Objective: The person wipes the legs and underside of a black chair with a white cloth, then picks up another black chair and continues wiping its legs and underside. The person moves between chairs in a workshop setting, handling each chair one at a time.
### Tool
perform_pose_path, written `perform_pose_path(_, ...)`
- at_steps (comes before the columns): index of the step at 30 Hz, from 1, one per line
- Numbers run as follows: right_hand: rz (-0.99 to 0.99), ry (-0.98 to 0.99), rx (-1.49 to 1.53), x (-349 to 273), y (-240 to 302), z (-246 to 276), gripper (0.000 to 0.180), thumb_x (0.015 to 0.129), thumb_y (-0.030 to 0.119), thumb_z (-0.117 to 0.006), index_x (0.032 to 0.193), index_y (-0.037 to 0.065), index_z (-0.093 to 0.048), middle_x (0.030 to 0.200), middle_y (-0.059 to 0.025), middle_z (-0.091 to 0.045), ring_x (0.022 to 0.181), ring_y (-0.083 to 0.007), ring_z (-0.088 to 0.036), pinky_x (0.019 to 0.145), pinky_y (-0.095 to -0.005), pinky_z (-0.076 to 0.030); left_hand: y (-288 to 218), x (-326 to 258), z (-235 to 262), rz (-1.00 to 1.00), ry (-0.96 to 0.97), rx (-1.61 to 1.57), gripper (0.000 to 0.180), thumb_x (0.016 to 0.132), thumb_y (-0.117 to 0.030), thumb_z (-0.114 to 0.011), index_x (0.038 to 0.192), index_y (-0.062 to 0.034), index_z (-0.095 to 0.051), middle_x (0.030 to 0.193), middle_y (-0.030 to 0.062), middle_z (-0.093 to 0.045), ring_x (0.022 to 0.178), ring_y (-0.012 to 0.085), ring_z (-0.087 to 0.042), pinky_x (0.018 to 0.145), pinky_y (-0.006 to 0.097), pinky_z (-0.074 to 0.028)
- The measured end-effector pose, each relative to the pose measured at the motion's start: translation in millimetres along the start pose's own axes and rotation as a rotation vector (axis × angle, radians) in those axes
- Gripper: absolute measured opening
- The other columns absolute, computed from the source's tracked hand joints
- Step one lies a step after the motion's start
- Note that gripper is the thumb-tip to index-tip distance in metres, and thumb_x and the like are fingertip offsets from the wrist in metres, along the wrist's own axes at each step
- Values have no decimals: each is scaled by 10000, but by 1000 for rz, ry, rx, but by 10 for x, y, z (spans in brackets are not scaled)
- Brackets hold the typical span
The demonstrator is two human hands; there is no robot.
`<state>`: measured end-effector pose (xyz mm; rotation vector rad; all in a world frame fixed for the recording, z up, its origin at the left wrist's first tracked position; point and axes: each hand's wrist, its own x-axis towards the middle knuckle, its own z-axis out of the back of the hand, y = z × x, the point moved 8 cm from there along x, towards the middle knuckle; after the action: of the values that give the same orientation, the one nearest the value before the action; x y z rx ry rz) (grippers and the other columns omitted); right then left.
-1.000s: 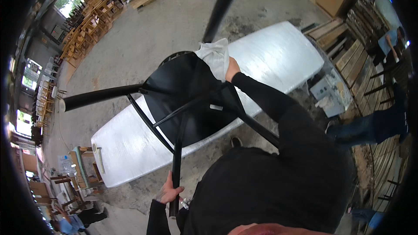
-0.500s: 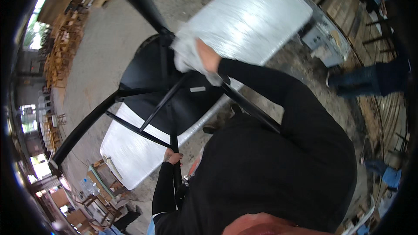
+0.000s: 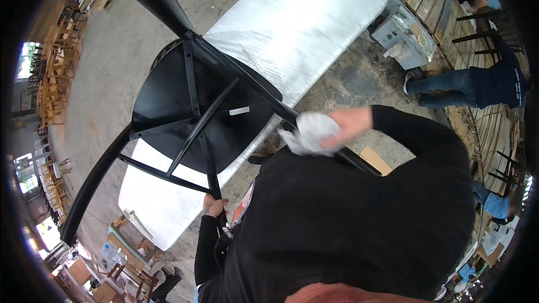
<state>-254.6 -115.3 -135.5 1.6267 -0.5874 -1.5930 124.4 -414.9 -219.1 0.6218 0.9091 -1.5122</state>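
Head view, looking down: black chair (image 3: pixel 191 112) held upside down over white wrapped table (image 3: pixel 292 28), seat underside up, legs and rungs pointing toward camera. Left hand (image 3: pixel 214 206) clamped around lower end of one chair leg, fingers wrapped tight. Right hand (image 3: pixel 349 126) closed on crumpled white cloth (image 3: pixel 310 133), pressing it against another chair leg near right side. Concrete floor (image 3: pixel 112 50) beneath table. Grey machine (image 3: pixel 405 36) just beyond table's far end. Another person in blue jeans (image 3: pixel 477 81) crouched at right by stacked wooden boards. More wooden chairs (image 3: pixel 56 62) stacked far left
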Motion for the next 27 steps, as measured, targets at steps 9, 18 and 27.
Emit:
perform_pose_path(9,-162,-442,-22,620,-149,193,752,667,330,-834,1280,-16,-567,1128,-210,-689,1022,-305,-674,924,-378,-520,82,150,-70,-29,29,-137,432,701,21,-727,1024,31,-439,782,148,-536,498,286,-624,358,382,-534)
perform_pose_path(18,-437,-73,358,544,-558,-59,662,714,404,-851,1064,-117,-641,1037,-185,-686,987,-238,-657,852,-350,-535,210,192,-82,57,43,-107,457,707,13,-711,1075,33,-441,835,145,-559,510,276,-627,377,362,-529)
perform_pose_path(27,-315,-200,656,-43,-375,-300,498,751,185,-808,1176,-8,-636,1056,-103,-690,968,-171,-643,867,-322,-517,333,373,-190,-52,63,-228,504,701,28,-715,1116,21,-429,880,146,-534,529,289,-627,367,373,-534)
